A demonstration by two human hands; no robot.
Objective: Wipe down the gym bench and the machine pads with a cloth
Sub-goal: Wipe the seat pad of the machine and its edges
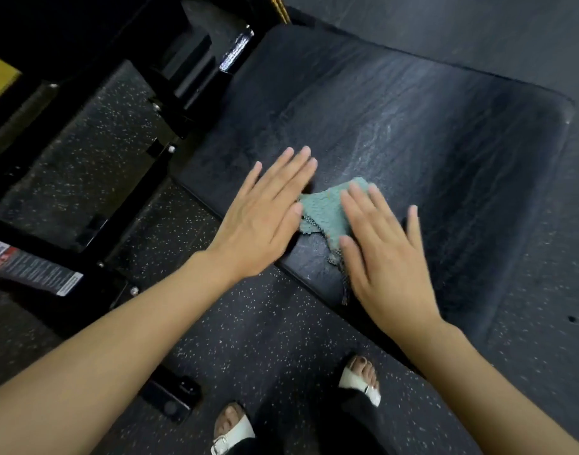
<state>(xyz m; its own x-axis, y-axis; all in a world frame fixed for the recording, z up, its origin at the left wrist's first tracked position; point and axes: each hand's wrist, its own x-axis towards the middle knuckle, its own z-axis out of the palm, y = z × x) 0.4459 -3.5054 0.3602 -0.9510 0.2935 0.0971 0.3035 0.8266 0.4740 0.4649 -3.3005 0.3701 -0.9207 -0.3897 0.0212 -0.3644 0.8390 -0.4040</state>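
Observation:
A wide black padded bench (396, 126) fills the upper right of the head view, with streaky wipe marks on its surface. A pale green cloth (327, 211) with a frayed edge lies flat near the bench's near-left corner. My right hand (383, 257) lies on the cloth's right part with its fingers straight and spread. My left hand (265, 215) is flat with straight fingers over the bench just left of the cloth, its thumb touching the cloth's edge.
Black machine frame bars (169, 103) with bolts run along the left, with a warning label (31, 267) on a lower bar. A chrome handle (237, 50) sticks up behind the bench. Speckled rubber floor (265, 349) lies below, with my sandalled feet (363, 379) close to the bench.

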